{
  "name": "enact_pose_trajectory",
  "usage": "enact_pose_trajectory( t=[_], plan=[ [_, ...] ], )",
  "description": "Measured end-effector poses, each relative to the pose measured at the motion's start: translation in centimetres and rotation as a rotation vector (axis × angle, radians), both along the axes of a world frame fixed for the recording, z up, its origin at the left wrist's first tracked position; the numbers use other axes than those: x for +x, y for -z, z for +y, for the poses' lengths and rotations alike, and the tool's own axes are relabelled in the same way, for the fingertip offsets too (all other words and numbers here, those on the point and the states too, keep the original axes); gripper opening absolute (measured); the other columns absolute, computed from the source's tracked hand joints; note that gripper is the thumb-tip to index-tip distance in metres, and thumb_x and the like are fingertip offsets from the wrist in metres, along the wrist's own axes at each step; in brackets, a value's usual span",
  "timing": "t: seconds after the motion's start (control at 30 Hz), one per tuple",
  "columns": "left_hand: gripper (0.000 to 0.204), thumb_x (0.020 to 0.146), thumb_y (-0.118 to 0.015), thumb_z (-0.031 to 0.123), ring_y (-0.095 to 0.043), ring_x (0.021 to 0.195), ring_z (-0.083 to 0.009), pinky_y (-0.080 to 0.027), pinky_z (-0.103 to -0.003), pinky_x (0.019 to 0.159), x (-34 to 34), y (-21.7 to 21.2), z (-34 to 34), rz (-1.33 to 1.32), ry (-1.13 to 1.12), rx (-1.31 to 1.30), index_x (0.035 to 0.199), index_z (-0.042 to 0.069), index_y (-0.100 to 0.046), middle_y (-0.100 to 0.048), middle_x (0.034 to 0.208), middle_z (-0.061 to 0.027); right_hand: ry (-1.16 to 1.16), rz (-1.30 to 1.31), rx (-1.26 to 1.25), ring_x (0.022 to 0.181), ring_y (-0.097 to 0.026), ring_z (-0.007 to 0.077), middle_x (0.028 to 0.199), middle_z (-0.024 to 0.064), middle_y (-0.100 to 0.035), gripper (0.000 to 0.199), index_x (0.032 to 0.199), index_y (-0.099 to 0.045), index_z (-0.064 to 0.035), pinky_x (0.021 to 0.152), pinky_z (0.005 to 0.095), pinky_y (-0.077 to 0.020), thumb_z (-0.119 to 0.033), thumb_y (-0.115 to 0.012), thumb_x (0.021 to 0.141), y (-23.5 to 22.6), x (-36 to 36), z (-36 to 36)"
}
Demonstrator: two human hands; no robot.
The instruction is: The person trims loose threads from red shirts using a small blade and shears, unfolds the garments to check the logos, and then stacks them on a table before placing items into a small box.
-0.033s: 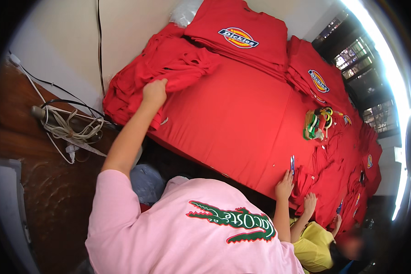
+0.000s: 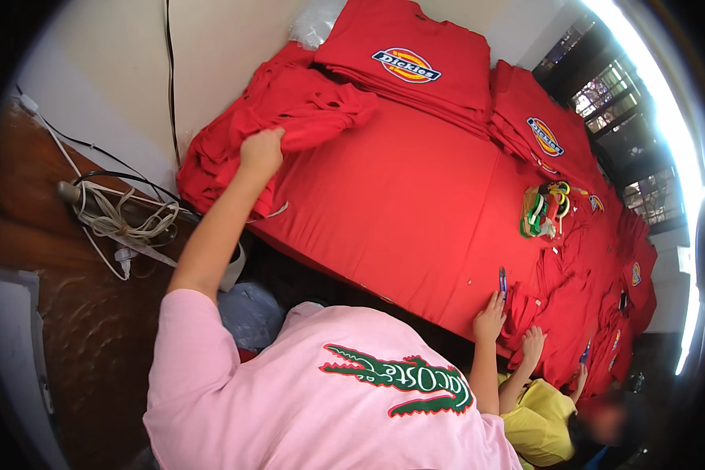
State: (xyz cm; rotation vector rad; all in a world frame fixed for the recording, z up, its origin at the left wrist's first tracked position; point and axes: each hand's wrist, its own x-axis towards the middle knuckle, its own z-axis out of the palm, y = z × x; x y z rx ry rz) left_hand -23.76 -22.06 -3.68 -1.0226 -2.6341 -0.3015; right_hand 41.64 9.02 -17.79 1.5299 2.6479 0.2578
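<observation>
My left hand (image 2: pixel 262 153) reaches out to a loose heap of red T-shirts (image 2: pixel 290 102) at the table's far left end. Its fingers are closed on the edge of one red T-shirt (image 2: pixel 309 133), whose cloth hangs in folds beside the heap. Over the table's near edge on the right rests my right hand (image 2: pixel 489 317). A slim blue tool, like thread snips (image 2: pixel 503 283), sticks up from its fingers. Red cloth (image 2: pixel 525 305) lies just right of that hand.
Folded red T-shirts (image 2: pixel 446 63) with printed badges are stacked along the back. A clear-green container (image 2: pixel 534 213) holds tape rolls and small tools. At the right, a co-worker in yellow (image 2: pixel 539 423) handles red garments. Coiled cables (image 2: pixel 117 219) lie at left on brown wood.
My left hand has shifted slightly down and left, drawing the T-shirt's edge with it. My right hand and the snips stay almost where they were.
</observation>
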Motion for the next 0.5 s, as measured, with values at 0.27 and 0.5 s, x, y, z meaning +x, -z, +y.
enact_pose_trajectory(
  t=[0.27, 0.5],
  plan=[
    [0.040, 0.083, -0.059, 0.007, -0.072, 0.097, -0.0369, -0.058, -0.048, 0.084, 8.7, -23.2, -0.2, 0.283, 0.156, 0.154, 0.118, 0.020, -0.074, -0.075, 0.106, -0.0122, -0.429, 0.769, -0.057, 0.158, -0.018, 0.0404, 0.171, 0.0232, -0.014, 0.117, 0.165, -0.021, -0.0094, 0.123, 0.0536, -0.0231, -0.025, -0.091, 0.073, -16.3, -17.5, -8.3],
    [0.056, 0.067, -0.058, -0.010, -0.071, 0.105, -0.0342, -0.056, -0.041, 0.094, 28.3, -30.1, -7.6, -0.164, 0.651, -0.071, 0.118, 0.004, -0.073, -0.074, 0.114, -0.0172, -0.889, 0.806, 0.008, 0.157, -0.023, 0.0366, 0.162, 0.0187, -0.036, 0.103, 0.156, -0.041, -0.0139, 0.124, 0.0550, -0.0182, -0.016, -0.090, 0.065, -33.1, -18.4, -12.2]
  ],
)
